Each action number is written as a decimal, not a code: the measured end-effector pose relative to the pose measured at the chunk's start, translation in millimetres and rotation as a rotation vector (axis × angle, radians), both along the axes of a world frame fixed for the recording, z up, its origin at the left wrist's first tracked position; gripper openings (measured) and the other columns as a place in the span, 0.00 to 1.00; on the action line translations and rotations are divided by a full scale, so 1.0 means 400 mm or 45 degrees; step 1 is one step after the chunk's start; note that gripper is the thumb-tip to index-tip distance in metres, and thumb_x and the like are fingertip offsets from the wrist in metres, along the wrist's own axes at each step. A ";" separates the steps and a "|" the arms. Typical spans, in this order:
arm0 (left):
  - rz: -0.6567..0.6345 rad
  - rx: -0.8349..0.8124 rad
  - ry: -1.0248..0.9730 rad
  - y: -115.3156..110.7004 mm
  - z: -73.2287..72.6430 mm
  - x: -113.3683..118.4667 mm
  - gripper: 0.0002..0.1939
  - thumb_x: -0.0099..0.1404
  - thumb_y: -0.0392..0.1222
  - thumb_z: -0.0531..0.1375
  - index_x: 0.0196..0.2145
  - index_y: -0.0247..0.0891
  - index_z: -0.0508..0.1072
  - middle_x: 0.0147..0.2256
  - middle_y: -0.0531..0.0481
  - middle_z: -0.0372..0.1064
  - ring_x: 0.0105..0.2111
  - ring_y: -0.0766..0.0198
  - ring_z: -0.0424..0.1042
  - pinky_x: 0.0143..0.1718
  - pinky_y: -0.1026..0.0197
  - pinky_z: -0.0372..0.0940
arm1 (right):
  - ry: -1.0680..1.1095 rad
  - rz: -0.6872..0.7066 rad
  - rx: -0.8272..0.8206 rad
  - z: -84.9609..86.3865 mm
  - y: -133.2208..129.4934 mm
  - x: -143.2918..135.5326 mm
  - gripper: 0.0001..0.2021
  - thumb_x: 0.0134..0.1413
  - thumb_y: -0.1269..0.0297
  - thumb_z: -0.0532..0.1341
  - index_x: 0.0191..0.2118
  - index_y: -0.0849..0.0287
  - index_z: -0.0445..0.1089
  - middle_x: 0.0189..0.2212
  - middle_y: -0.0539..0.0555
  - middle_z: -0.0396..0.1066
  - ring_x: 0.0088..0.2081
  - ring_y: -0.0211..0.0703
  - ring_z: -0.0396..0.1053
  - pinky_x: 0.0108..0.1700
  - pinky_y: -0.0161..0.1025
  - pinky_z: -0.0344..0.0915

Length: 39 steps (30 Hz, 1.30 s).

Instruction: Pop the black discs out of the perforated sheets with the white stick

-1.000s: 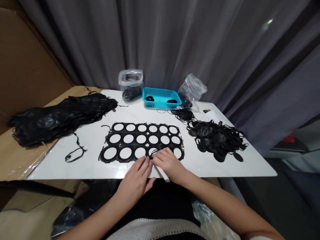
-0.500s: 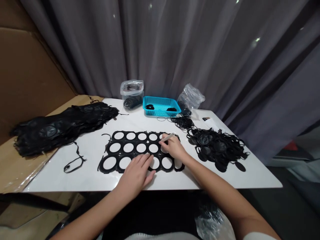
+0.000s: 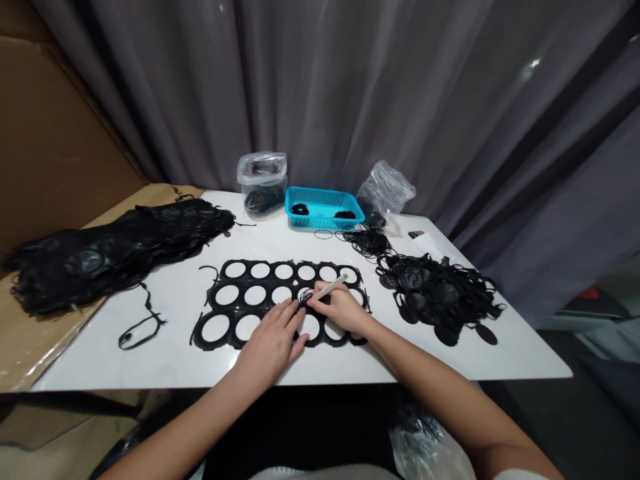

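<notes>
A black rubber-like sheet (image 3: 233, 311) with rows of round holes lies flat on the white table, whose top shows through the holes. My left hand (image 3: 267, 340) rests palm down on its lower middle, fingers stretched out. My right hand (image 3: 343, 310) pinches a slim pale stick-like tool (image 3: 330, 287), with its lower end at a middle-row hole. Thin black loops (image 3: 305, 295) show in that hole, close to my left fingertips. Whether the tool's tip touches them I cannot tell. My right hand covers part of the sheet's right side.
A thick stack of black sheets (image 3: 100, 257) lies left, beside cardboard. At the back are a bagged clear tub (image 3: 263, 183), a blue basket (image 3: 325, 221) holding black rings, and a plastic bag (image 3: 387, 190). Thin rings (image 3: 370, 243) and a heap of black discs (image 3: 440, 293) lie right.
My right hand has moved left and toward me with the tool, from the upper right holes to a middle-row hole. Thin black loops now show there. My left hand stays on the sheet.
</notes>
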<state>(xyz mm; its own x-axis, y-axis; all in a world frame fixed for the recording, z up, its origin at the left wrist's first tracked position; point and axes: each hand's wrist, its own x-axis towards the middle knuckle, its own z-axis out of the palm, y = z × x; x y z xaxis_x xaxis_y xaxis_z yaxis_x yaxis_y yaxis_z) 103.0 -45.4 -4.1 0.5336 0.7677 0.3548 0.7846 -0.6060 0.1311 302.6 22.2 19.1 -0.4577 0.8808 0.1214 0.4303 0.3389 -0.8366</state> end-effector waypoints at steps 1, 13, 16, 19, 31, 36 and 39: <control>-0.001 0.000 0.002 0.000 0.000 0.000 0.22 0.71 0.44 0.55 0.57 0.29 0.69 0.58 0.33 0.67 0.60 0.44 0.66 0.60 0.43 0.63 | -0.004 0.004 0.008 0.000 0.000 -0.001 0.10 0.59 0.63 0.61 0.27 0.57 0.62 0.27 0.46 0.66 0.32 0.39 0.64 0.36 0.35 0.56; -0.004 -0.020 -0.068 0.003 -0.006 0.001 0.21 0.70 0.43 0.54 0.57 0.31 0.69 0.58 0.35 0.68 0.60 0.45 0.65 0.61 0.42 0.61 | -0.646 0.284 0.803 -0.006 -0.015 0.001 0.05 0.64 0.71 0.54 0.37 0.59 0.66 0.36 0.58 0.73 0.39 0.48 0.64 0.44 0.43 0.53; -0.012 -0.016 -0.075 0.001 -0.008 0.003 0.20 0.70 0.43 0.54 0.56 0.33 0.70 0.57 0.36 0.68 0.60 0.46 0.65 0.61 0.43 0.61 | -0.716 0.003 0.778 0.016 0.061 0.022 0.06 0.62 0.74 0.54 0.37 0.59 0.67 0.37 0.59 0.74 0.39 0.49 0.65 0.44 0.43 0.53; -0.002 -0.036 -0.098 -0.004 -0.005 0.001 0.20 0.70 0.42 0.55 0.57 0.33 0.70 0.58 0.36 0.68 0.60 0.45 0.65 0.60 0.42 0.62 | -0.612 -0.436 0.650 0.040 0.150 0.053 0.07 0.61 0.72 0.53 0.32 0.58 0.65 0.31 0.56 0.72 0.35 0.47 0.65 0.40 0.41 0.53; -0.013 -0.843 -1.026 0.159 0.136 -0.041 0.31 0.66 0.47 0.61 0.64 0.44 0.57 0.60 0.39 0.64 0.60 0.50 0.64 0.57 0.47 0.64 | 0.850 -0.022 -0.818 0.081 0.075 -0.008 0.20 0.39 0.56 0.75 0.27 0.58 0.64 0.28 0.51 0.74 0.31 0.38 0.71 0.29 0.32 0.60; -0.182 -1.243 -1.269 0.211 0.168 -0.028 0.33 0.61 0.42 0.65 0.62 0.43 0.60 0.43 0.48 0.72 0.44 0.58 0.75 0.51 0.50 0.67 | 0.977 0.069 -0.966 0.086 0.061 -0.010 0.21 0.40 0.58 0.76 0.27 0.59 0.62 0.26 0.51 0.75 0.28 0.37 0.73 0.26 0.29 0.62; -0.247 -1.321 -1.321 0.220 0.182 -0.022 0.34 0.59 0.40 0.67 0.61 0.43 0.61 0.35 0.55 0.68 0.37 0.62 0.75 0.46 0.54 0.67 | 0.998 0.117 -1.027 0.081 0.062 -0.001 0.21 0.43 0.59 0.75 0.28 0.58 0.61 0.28 0.53 0.77 0.31 0.38 0.75 0.26 0.28 0.63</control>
<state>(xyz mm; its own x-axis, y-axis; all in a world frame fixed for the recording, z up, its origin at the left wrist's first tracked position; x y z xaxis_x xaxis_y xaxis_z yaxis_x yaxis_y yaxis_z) 94.1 42.6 68.6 0.5117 0.8590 -0.0170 -0.0089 0.0251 0.9996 302.3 47.2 51.5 -0.5720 0.7990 -0.1855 -0.3090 -0.4194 -0.8536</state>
